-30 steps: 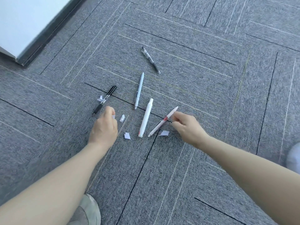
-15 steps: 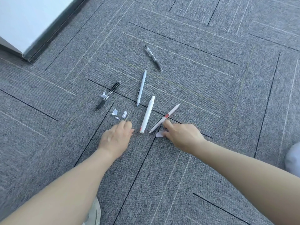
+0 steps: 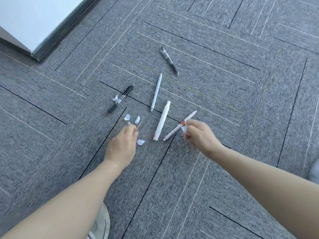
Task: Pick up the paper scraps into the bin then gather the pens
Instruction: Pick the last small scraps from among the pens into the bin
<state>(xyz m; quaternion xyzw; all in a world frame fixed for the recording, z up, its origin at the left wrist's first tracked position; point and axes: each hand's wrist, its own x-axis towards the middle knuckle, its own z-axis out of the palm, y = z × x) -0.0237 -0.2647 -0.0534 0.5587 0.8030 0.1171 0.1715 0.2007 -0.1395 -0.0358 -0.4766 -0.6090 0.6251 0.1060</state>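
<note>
Five pens lie on the grey carpet: a black pen, a pale blue pen, a thick white pen, a white-and-red pen and a dark clear pen farthest away. My right hand pinches a white paper scrap just above the white-and-red pen. My left hand hovers, fingers curled downward, with one scrap beside it and two scraps just past its fingertips. Another scrap touches the black pen. No bin is in view.
A white wall with a dark baseboard runs along the top left. My shoe shows at the bottom between my arms. A pale rounded object sits at the right edge.
My right hand has taken the scrap beside the white-and-red pen off the carpet. My left hand moved off the scrap it covered, which still lies there, and forward toward the farther scraps.
</note>
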